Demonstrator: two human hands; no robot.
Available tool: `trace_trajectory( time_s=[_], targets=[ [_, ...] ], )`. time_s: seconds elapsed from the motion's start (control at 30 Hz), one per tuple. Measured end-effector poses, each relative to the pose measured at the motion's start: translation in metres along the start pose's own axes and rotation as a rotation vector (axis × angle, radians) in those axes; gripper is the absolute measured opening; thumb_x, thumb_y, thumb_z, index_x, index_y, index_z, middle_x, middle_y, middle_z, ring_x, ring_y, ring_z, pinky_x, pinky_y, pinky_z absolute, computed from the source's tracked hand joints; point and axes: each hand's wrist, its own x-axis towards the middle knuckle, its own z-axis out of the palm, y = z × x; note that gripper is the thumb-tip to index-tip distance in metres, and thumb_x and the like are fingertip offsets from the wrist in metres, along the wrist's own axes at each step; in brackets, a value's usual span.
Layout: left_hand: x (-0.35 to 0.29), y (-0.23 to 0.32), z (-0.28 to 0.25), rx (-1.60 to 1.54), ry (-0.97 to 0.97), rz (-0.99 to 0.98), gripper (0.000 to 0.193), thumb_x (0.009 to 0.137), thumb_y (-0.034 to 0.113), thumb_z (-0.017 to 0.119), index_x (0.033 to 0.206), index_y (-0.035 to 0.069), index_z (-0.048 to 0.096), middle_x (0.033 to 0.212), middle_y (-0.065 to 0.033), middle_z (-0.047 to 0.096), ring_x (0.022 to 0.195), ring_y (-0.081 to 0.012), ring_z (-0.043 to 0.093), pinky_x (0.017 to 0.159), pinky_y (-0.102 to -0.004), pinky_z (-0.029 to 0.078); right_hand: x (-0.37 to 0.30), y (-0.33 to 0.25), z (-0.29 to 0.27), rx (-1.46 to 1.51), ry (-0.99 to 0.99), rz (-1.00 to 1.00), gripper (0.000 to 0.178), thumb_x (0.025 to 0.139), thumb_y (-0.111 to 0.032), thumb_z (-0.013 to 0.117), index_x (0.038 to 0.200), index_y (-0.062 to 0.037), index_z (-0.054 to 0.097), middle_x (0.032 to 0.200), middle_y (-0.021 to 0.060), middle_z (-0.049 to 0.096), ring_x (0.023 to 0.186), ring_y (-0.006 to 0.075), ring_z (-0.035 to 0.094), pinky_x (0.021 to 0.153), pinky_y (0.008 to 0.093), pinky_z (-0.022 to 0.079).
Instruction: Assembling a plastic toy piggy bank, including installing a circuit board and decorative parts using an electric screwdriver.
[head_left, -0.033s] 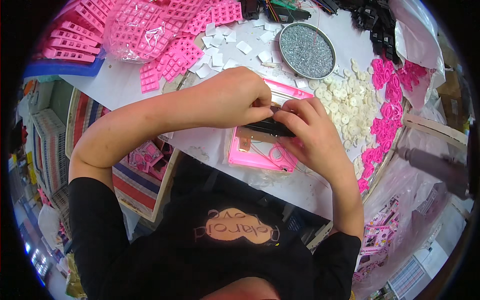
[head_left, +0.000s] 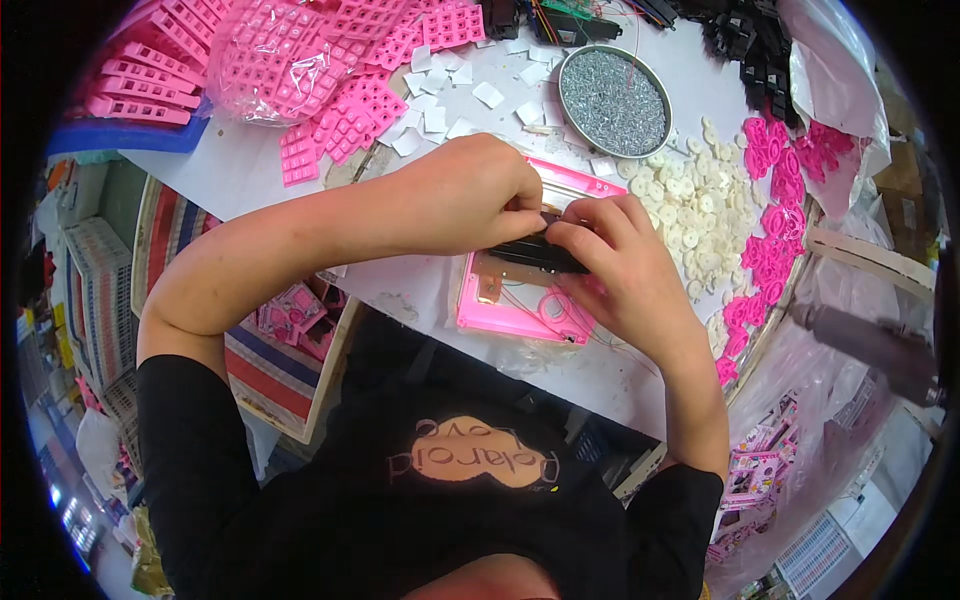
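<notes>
A pink rectangular plastic case lies in front of me on the white tabletop, with thin wires and a pink ring-like piece inside it. Across its middle sits a long black plastic part. My left hand reaches in from the left, its thumb and fingers pinched together at the top of the black part; what lies between the fingertips is hidden. From the right, my right hand grips the end of the black part, fingers bent above it and thumb partly hidden. The fingertips of both hands nearly meet.
Behind the case stands a round tin of small screws. White discs and pink loops line the right side. White paper squares and pink key sheets lie back left. A grey cylindrical tool hangs right.
The grey cylindrical tool at the right has dropped slightly. My hands and the case stay practically in place.
</notes>
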Motion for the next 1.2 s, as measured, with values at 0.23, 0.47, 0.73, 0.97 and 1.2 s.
trace_trajectory(
  time_s=[0.23, 0.47, 0.73, 0.97, 1.2],
  targets=[
    [0.009, -0.002, 0.001, -0.003, -0.006, -0.020, 0.018, 0.083, 0.015, 0.071, 0.086, -0.003, 0.073, 0.079, -0.0183, 0.070, 0.074, -0.0307, 0.069, 0.069, -0.0392, 0.054, -0.003, -0.008, 0.004, -0.111, 0.034, -0.013, 0.041, 0.076, -0.007, 0.073, 0.116, -0.0077, 0.065, 0.115, 0.0086, 0.062, 0.104, 0.0315, 0.059, 0.084, 0.0389, 0.055],
    [0.019, 0.000, -0.003, -0.067, -0.120, -0.102, 0.021, 0.080, 0.015, 0.072, 0.086, -0.005, 0.071, 0.081, -0.0204, 0.071, 0.075, -0.0301, 0.071, 0.071, -0.0395, 0.055, -0.003, -0.036, 0.011, -0.342, 0.028, 0.095, 0.038, 0.076, -0.010, 0.068, 0.113, -0.0028, 0.066, 0.115, 0.0113, 0.064, 0.101, 0.0296, 0.060, 0.082, 0.0379, 0.055],
    [0.021, -0.003, -0.002, -0.072, -0.144, -0.120, 0.023, 0.080, 0.017, 0.072, 0.086, -0.005, 0.071, 0.080, -0.0202, 0.071, 0.074, -0.0304, 0.070, 0.068, -0.0390, 0.055, -0.007, -0.046, 0.019, -0.435, 0.053, 0.093, 0.044, 0.077, -0.009, 0.063, 0.119, 0.0046, 0.065, 0.116, 0.0190, 0.064, 0.105, 0.0317, 0.059, 0.088, 0.0408, 0.052],
    [0.020, -0.001, -0.005, 0.063, -0.111, 0.036, 0.019, 0.083, 0.017, 0.070, 0.086, -0.003, 0.072, 0.079, -0.0178, 0.070, 0.073, -0.0314, 0.069, 0.067, -0.0391, 0.054, -0.010, -0.049, 0.001, -0.173, 0.041, 0.212, 0.054, 0.077, -0.006, 0.071, 0.129, 0.0050, 0.060, 0.128, 0.0200, 0.063, 0.113, 0.0356, 0.059, 0.095, 0.0452, 0.052],
    [0.116, -0.039, -0.020, 0.436, 0.354, 0.099, 0.022, 0.086, 0.026, 0.067, 0.091, 0.007, 0.076, 0.085, -0.0149, 0.073, 0.080, -0.0352, 0.070, 0.073, -0.0477, 0.055, 0.007, 0.071, -0.109, 0.282, 1.257, -0.021, 0.047, 0.095, -0.001, 0.066, 0.137, 0.0017, 0.047, 0.130, 0.0166, 0.059, 0.116, 0.0298, 0.061, 0.105, 0.0442, 0.048]
  ],
)
